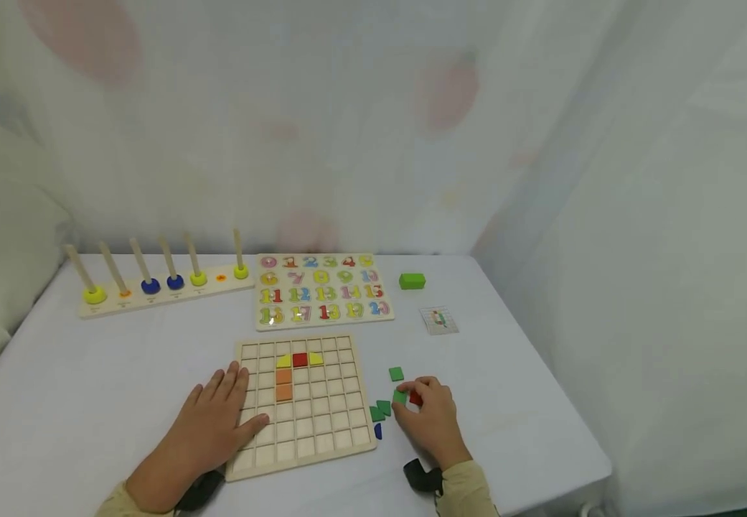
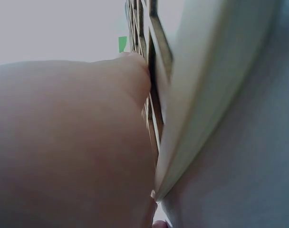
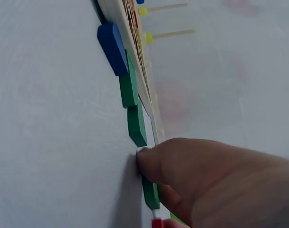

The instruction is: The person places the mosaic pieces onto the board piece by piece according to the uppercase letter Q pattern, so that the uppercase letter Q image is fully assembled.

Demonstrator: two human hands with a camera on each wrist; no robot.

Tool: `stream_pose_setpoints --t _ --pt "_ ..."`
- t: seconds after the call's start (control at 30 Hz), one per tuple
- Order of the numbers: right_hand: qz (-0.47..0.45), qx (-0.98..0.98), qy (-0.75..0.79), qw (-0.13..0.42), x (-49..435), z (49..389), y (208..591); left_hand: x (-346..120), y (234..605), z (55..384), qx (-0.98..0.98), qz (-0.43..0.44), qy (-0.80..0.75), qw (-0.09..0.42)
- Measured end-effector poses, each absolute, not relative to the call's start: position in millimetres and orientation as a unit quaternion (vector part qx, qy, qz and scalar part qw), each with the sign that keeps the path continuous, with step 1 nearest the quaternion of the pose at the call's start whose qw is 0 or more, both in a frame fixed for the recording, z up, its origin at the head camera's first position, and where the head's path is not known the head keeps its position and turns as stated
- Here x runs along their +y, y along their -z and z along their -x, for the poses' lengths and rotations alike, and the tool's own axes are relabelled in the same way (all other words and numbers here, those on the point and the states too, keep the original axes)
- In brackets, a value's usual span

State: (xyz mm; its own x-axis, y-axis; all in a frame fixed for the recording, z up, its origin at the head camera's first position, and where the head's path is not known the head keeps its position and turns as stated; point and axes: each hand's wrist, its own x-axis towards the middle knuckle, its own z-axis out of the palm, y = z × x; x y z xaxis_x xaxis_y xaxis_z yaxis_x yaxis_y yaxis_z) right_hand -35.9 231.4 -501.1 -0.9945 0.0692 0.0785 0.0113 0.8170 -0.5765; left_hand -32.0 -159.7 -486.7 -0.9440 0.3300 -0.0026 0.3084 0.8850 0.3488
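Note:
A wooden grid board [image 1: 318, 427] lies on the table in the head view. Yellow quarter-round tiles [image 1: 316, 359], a red square tile [image 1: 300, 360] and orange square tiles [image 1: 284, 393] sit in its cells. My left hand [image 1: 214, 416] rests spread over the board's left edge. To the right of the board, my right hand [image 1: 433, 420] pinches a green square tile [image 1: 400, 398] between thumb and fingers, low at the tabletop. A red tile [image 1: 415, 398] shows partly under those fingers. Close by lie curved green tiles [image 1: 377, 414], a blue tile [image 3: 112, 49] and another green square [image 1: 396, 373].
Behind the board lies a wooden number puzzle [image 1: 324, 293]. A peg stand [image 1: 166, 291] with yellow, blue and orange rings is at the back left. A green block [image 1: 412, 281] and a small printed pattern card [image 1: 439, 320] lie at the back right. Curtains hang around the table.

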Motion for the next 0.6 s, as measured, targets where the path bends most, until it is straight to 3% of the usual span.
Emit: stream_pose_setpoints --t 0.4,0.6 --pt "-0.038 -0.885 -0.451 0.108 230.2 31.4 499.1 -159.6 485.5 29.8 0.97 -0.159 -0.178 0.047" --pt "-0.046 -0.868 -0.486 0.097 230.4 25.2 495.9 -158.5 478.9 27.3 0.969 -0.152 -0.186 0.053"
